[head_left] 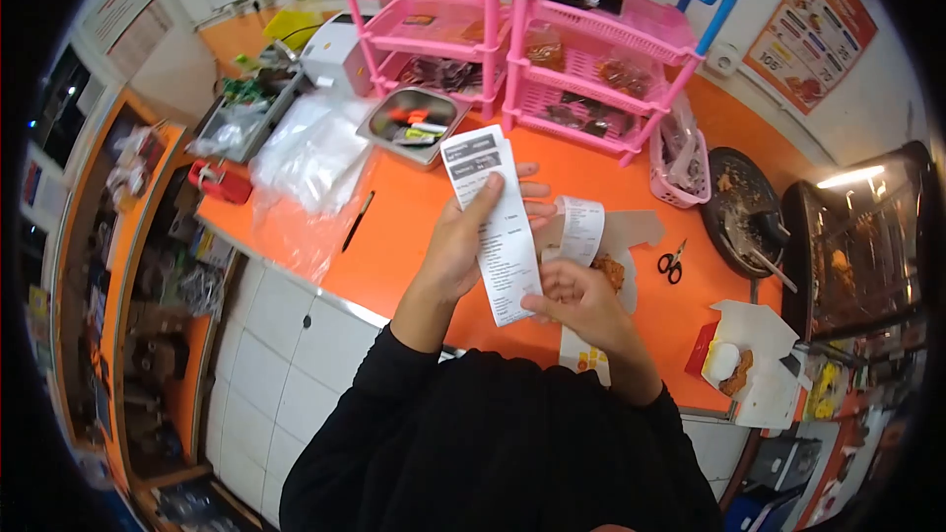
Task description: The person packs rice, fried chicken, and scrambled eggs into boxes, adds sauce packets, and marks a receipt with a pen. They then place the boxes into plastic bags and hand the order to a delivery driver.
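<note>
Long printed receipts point(505, 256) are held upright over the orange table. My left hand point(463, 241) grips their upper part, thumb on the front and fingers behind. At the lower right edge, my right hand point(583, 303) pinches the paper between thumb and fingers. Another curled receipt point(579, 229) stands just right of the held ones, by an open paper box point(631, 229). Fried food point(610, 273) shows in that box, partly hidden by my right hand. A pair of black scissors point(673, 263) lies to the right of the box.
Pink racks point(581, 74) stand at the back, beside a metal tray point(414, 128) of markers. Plastic bags point(313, 153) and a black pen point(359, 221) lie left. A dark pan point(739, 202), glass-fronted case point(867, 246) and second open food box point(764, 355) are right.
</note>
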`<control>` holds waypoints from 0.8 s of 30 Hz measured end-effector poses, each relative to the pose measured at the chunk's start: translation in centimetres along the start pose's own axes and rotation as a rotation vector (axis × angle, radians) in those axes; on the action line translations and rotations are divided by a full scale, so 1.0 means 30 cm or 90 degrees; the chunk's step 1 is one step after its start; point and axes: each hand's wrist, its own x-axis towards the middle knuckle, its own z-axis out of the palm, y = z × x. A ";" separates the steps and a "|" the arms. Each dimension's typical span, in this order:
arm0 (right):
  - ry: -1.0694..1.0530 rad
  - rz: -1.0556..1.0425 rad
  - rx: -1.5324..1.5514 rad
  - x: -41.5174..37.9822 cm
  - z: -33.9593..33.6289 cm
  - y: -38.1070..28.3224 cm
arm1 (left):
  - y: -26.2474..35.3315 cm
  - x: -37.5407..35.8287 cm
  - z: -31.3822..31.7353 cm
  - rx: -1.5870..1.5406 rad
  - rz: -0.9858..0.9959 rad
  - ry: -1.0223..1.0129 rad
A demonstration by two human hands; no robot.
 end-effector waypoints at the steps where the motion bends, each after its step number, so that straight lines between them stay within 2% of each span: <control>1: 0.017 -0.003 -0.004 -0.001 0.000 0.017 | 0.013 0.027 0.002 -0.016 -0.008 -0.001; 3: 0.119 0.001 -0.008 0.001 -0.003 0.053 | 0.007 0.077 -0.018 -0.066 -0.023 -0.049; 6: 0.174 -0.030 -0.021 -0.002 -0.011 0.049 | -0.024 0.139 -0.032 -0.164 -0.049 -0.109; 10: 0.201 -0.065 0.080 0.027 0.016 0.012 | -0.009 0.184 -0.010 -0.253 -0.084 -0.142; 14: 0.171 -0.011 0.089 0.061 0.042 -0.003 | 0.004 0.216 -0.032 -0.317 -0.119 -0.154; 16: 0.168 0.004 0.091 0.081 0.027 -0.009 | 0.010 0.240 -0.063 -0.289 -0.111 -0.138; 19: 0.067 0.021 -0.236 0.117 -0.043 -0.103 | 0.016 0.252 -0.123 -0.298 -0.078 -0.089; 21: 0.088 -0.087 -0.297 0.167 -0.137 -0.173 | 0.037 0.269 -0.181 -0.325 -0.044 -0.049; 24: 0.180 -0.088 -0.371 0.309 -0.309 -0.228 | 0.067 0.280 -0.240 -0.311 -0.010 -0.055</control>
